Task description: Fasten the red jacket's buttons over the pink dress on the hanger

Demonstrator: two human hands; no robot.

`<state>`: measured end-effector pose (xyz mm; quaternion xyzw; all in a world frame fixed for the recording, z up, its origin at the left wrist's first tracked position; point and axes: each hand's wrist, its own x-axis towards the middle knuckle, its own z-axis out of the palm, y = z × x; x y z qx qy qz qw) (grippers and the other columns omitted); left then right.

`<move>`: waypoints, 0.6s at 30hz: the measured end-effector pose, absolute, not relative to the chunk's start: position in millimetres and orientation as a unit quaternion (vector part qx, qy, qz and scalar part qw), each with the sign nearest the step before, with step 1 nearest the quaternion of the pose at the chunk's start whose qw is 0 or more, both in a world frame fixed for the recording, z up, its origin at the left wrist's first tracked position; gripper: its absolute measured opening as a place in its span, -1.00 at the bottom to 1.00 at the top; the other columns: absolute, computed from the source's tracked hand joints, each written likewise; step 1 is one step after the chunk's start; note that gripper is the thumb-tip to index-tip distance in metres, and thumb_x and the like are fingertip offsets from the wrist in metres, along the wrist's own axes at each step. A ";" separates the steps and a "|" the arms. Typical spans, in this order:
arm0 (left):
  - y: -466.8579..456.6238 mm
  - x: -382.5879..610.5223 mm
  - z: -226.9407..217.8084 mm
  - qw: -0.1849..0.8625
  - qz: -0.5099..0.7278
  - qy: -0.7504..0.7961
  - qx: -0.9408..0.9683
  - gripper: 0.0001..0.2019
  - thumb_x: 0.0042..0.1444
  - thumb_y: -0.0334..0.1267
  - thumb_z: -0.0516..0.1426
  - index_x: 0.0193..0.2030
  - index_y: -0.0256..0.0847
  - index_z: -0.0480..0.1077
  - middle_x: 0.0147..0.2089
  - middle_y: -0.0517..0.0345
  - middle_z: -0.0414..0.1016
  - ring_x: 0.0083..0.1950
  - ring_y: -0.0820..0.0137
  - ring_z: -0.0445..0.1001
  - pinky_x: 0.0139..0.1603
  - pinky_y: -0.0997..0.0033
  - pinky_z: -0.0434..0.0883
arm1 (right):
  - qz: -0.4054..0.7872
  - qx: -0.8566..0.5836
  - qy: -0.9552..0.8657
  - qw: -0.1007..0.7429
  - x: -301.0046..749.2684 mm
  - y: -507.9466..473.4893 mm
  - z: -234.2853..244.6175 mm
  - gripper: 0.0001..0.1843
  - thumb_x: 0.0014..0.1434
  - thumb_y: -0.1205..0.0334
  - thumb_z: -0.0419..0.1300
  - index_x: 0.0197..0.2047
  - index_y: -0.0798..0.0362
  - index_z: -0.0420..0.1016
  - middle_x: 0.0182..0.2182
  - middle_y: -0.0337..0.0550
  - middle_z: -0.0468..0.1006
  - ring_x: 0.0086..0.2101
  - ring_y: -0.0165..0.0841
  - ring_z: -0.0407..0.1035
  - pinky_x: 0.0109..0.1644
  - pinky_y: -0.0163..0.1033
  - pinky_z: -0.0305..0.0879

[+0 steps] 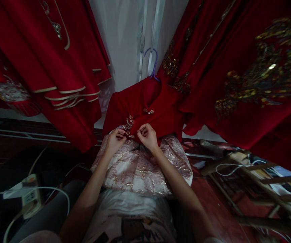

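A red garment (163,118) with a purple hanger (154,65) in its neck lies spread before me, its lower part over a shiny pink-and-gold brocade cloth (142,168) on my lap. A beaded ornament (128,123) sits on its front, and a smaller beaded piece (149,111) lies near the collar. My left hand (115,140) pinches the red garment beside the lower end of the ornament. Just to the right, my right hand (148,137) is closed in a pinch over the cloth. Whatever its fingertips hold is too small to make out.
Red garments (69,67) hang at the left, and sequinned red ones (236,101) at the right. A power strip (31,199) with white cables lies at lower left. A wooden rack (256,192) with things on it stands at lower right.
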<state>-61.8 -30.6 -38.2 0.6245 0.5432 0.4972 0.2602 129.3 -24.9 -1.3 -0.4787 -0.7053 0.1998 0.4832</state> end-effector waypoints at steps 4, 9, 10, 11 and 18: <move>-35.7 -64.5 -32.4 0.253 0.458 0.525 0.671 -0.84 -0.01 -0.27 0.20 -0.24 -0.19 0.44 -0.18 0.14 0.49 -0.26 0.43 0.49 -0.30 0.45 0.47 | 0.207 -0.466 -0.655 0.557 133.9 -26.2 10.6 -0.86 0.16 0.16 0.11 -0.31 0.00 0.21 -0.47 -0.31 0.33 -0.53 -0.50 0.24 -0.47 -0.40 0.19; -41.8 -57.8 -27.7 0.185 0.440 0.523 0.706 -0.83 0.02 -0.21 0.23 -0.23 -0.17 0.46 -0.20 0.12 0.48 -0.26 0.40 0.48 -0.29 0.41 0.46 | 0.212 -0.467 -0.637 0.576 135.0 -27.4 14.9 -0.83 0.16 0.12 0.11 -0.31 -0.01 0.19 -0.46 -0.30 0.33 -0.52 -0.50 0.23 -0.47 -0.40 0.19; -42.0 -56.9 -28.0 0.173 0.442 0.523 0.708 -0.84 0.02 -0.21 0.23 -0.24 -0.17 0.46 -0.22 0.13 0.47 -0.27 0.40 0.47 -0.28 0.41 0.46 | 0.215 -0.467 -0.636 0.576 135.0 -27.3 14.8 -0.84 0.16 0.12 0.11 -0.31 -0.01 0.20 -0.46 -0.30 0.33 -0.52 -0.50 0.23 -0.47 -0.40 0.19; -41.9 -56.3 -28.7 0.164 0.446 0.523 0.708 -0.86 0.03 -0.20 0.23 -0.27 -0.17 0.45 -0.25 0.13 0.46 -0.28 0.40 0.47 -0.28 0.40 0.46 | 0.218 -0.465 -0.636 0.576 135.1 -27.1 14.6 -0.85 0.16 0.13 0.10 -0.30 -0.01 0.20 -0.45 -0.30 0.34 -0.52 -0.50 0.24 -0.46 -0.40 0.20; -37.2 -53.1 -39.0 0.195 0.471 0.512 0.691 -0.89 0.05 -0.22 0.20 -0.32 -0.18 0.41 -0.30 0.15 0.48 -0.28 0.39 0.49 -0.23 0.37 0.47 | 0.231 -0.451 -0.650 0.566 136.5 -25.7 11.4 -0.92 0.14 0.22 0.08 -0.28 0.00 0.24 -0.41 -0.27 0.40 -0.50 -0.49 0.28 -0.44 -0.39 0.22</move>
